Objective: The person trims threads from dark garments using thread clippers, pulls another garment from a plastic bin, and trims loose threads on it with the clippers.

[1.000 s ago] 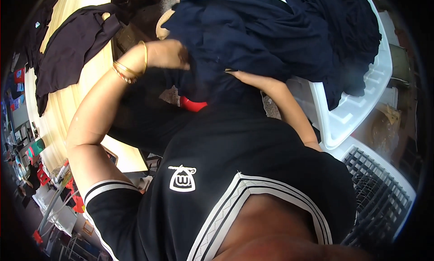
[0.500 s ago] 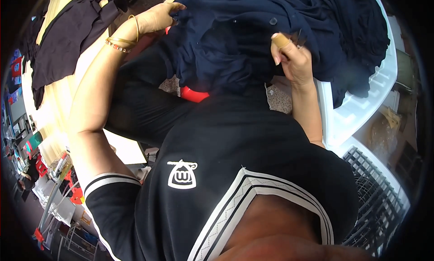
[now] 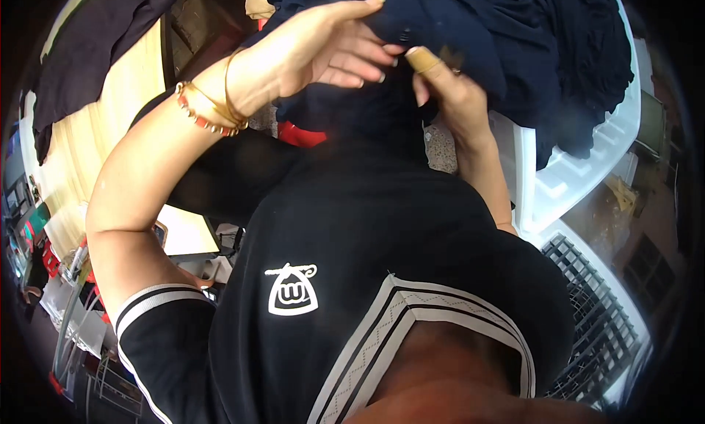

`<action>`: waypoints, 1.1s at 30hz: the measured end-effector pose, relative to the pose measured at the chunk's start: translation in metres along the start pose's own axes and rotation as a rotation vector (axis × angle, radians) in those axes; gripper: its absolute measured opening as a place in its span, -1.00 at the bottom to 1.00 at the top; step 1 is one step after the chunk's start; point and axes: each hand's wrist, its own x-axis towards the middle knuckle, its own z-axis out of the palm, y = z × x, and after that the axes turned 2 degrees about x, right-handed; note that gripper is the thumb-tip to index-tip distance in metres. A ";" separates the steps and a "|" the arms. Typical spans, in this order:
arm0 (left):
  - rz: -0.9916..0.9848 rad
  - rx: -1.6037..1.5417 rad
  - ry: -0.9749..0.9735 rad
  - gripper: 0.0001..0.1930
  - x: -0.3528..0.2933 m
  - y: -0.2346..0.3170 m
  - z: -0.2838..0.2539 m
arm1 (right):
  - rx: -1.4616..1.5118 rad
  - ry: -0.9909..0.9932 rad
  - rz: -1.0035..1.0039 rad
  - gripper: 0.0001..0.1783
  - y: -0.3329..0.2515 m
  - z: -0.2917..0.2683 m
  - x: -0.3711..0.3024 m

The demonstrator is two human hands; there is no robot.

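Observation:
Dark navy cloth [image 3: 507, 71] lies bunched across my lap and onto the white plastic crate at the right. My left hand [image 3: 323, 53], with gold bangles and a beaded bracelet at the wrist, is held over the cloth. Its fingers are spread and nothing shows in them. Close to its fingertips is my right hand [image 3: 459, 101], which wears a tan cover [image 3: 426, 60] on the thumb. Its fingers curl out of sight beneath, so whatever it grips is hidden. A small dark button-like spot [image 3: 405, 36] shows on the cloth between the hands.
At the left, a dark garment [image 3: 95, 38] is draped over a light wooden table [image 3: 95, 130]. The white plastic crate [image 3: 565, 193] stands at my right, above a dark grid-patterned basket [image 3: 595, 306]. Something red [image 3: 301, 135] lies below the cloth.
My left hand has let go of the cloth's far left edge and swung right, opening near my right hand. My right hand has shifted slightly left and down.

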 end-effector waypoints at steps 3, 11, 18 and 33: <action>0.080 -0.151 0.151 -0.66 -0.014 -0.014 0.001 | -0.026 -0.132 0.163 -0.87 -0.011 0.011 -0.012; 0.203 -0.691 0.238 -0.90 -0.026 -0.107 -0.023 | -0.385 -0.600 -0.299 -0.62 -0.071 0.001 -0.023; 0.415 -0.744 0.401 -0.95 -0.031 -0.133 -0.018 | -0.989 -0.223 -0.764 -0.61 0.006 0.030 0.037; 0.687 -1.068 -0.046 -0.81 -0.068 -0.101 -0.034 | -0.724 -0.243 -0.883 -0.71 0.020 0.044 0.010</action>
